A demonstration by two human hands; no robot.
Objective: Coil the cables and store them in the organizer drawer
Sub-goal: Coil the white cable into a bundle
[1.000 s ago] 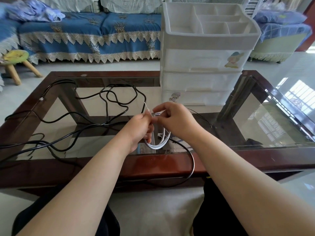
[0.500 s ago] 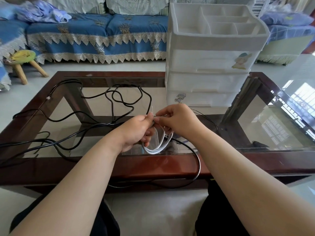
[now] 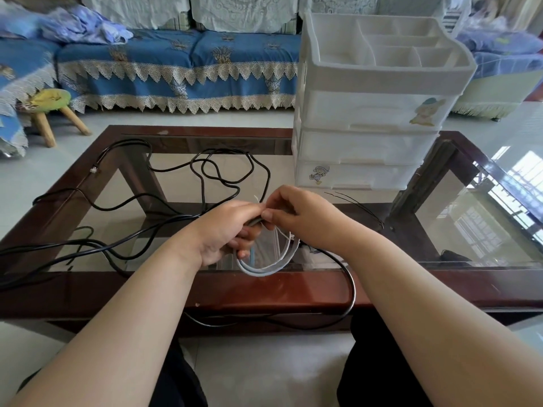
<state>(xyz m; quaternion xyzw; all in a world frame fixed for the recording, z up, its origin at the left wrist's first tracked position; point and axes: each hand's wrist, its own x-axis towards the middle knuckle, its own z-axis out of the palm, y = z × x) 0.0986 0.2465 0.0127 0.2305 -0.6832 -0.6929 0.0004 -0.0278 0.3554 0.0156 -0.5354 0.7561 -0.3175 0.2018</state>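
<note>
Since 1 second ago, both hands have stayed together over the table's near edge, working the white cable coil.

Left hand point(image 3: 223, 230) curls around the coil point(image 3: 266, 264), several pale flat loops hanging below the fingers above the glass table point(image 3: 282, 292). Right hand point(image 3: 299, 215) pinches a thin white tie at the top. Loose black cables point(image 3: 164, 221) sprawl left; a white 3-drawer organizer point(image 3: 373, 113) stands behind, drawers closed.

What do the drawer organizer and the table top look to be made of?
Organizer: white, semi-translucent plastic by its moulded edges and cloudy drawer fronts, matte. Table top: clear glass, since the floor shows through and the window reflects in it, set in a glossy reddish-brown frame, likely lacquered wood.
</note>
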